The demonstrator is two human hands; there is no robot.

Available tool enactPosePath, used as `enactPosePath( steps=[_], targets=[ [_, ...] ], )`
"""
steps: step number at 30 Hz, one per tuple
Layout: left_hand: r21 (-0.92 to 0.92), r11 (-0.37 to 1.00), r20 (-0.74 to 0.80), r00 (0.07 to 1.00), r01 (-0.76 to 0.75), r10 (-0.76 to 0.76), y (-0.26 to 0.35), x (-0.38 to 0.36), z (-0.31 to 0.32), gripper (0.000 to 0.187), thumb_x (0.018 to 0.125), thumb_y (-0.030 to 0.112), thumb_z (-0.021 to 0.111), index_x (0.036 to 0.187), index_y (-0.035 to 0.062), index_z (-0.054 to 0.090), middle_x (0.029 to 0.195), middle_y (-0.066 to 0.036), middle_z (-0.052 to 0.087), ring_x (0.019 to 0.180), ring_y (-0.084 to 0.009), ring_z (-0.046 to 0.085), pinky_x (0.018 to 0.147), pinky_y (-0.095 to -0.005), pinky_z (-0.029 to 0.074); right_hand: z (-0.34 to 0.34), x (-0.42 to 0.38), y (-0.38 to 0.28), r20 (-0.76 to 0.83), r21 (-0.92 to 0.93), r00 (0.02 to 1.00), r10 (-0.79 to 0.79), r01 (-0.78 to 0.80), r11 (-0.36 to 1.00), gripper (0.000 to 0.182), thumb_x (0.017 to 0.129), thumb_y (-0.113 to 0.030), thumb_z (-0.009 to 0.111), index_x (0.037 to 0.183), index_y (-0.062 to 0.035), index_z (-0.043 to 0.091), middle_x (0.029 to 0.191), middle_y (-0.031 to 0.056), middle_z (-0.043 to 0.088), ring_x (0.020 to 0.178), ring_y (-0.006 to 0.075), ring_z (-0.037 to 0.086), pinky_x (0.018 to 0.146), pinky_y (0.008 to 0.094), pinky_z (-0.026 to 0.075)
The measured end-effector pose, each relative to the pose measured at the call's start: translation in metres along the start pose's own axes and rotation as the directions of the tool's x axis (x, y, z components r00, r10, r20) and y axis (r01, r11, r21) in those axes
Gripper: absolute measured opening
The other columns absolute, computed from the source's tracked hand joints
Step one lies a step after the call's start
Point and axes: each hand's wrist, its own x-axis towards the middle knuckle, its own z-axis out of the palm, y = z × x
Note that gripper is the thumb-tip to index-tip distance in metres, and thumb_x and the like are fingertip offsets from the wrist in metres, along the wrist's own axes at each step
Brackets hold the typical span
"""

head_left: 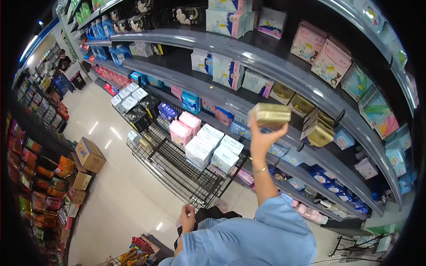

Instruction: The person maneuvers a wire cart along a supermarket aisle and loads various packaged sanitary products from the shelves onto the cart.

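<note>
Store shelving [191, 41]; right hand [262, 136] holds gold pack [272, 114], print unreadable.

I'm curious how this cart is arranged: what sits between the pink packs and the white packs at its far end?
In the head camera's view, black packs and a purple pack sit between the pink packs and the far white packs.

"Pink packs [181, 133] in the cart [153, 155]?"
"2, with 1 purple pack [168, 112]."
"And large pink packs [331, 62] on the upper shelf [266, 61]?"
"Also 2."
"Hands [264, 139]?"
"2, and 1 raised gold pack [271, 114]."
</note>
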Motion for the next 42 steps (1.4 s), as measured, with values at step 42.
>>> enactPosePath(
  steps=[42],
  targets=[
    [-0.37, 0.818, -0.08, 0.863, 0.44, -0.5, -0.056, 0.192, -0.342, 0.031, 0.092, 0.018, 0.052, 0.116, -0.0028, 0.052, 0.111, -0.011, 0.061, 0.106, -0.0166, 0.055, 0.091, -0.026, 0.041, 0.301, -0.524, 0.001, 0.873, -0.446, -0.159, 0.461, -0.643, 0.623, 0.064, 0.074, -0.016, 0.074, 0.125, 0.0026, 0.04, 0.114, 0.0151, 0.053, 0.103, 0.0211, 0.054, 0.087, 0.0302, 0.045]
  ],
)
